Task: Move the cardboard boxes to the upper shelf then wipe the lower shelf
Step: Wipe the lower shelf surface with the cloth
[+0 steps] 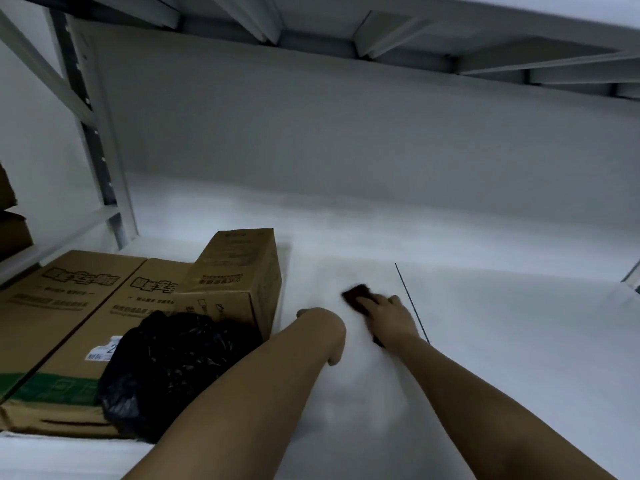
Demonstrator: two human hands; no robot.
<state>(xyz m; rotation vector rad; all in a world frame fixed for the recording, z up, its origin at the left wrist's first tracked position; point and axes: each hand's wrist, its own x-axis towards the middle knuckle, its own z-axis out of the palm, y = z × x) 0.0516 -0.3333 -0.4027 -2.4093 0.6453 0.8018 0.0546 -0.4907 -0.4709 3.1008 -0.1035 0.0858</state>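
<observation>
Cardboard boxes (86,327) lie on the white lower shelf (502,358), grouped at its left end: two long flat ones side by side with printed lettering and a green band, and a third box (239,271) standing on end just right of them, touching their far corner. A black plastic bag (173,372) sits against the near face of that standing box and partly on the flat boxes. Right of the standing box, well apart from it, the right hand (388,315) presses a dark cloth (360,296) flat onto the shelf surface, fingers spread over the cloth and curled at its edge so that the cloth is held under the palm; the hand and cloth are blurred. A thin dark seam line (412,303) in the shelf runs just right of that hand. Between the standing box and the cloth, the left hand (329,337) rests on the shelf with the wrist bent; its fingers are tucked underneath and out of sight, so whether they are curled or straight cannot be told. Above, the underside of the upper shelf (485,36) shows grey metal braces. Left of the boxes stands a perforated upright post (93,133), and beyond it the edges of more brown boxes (10,230) on a neighbouring rack.
</observation>
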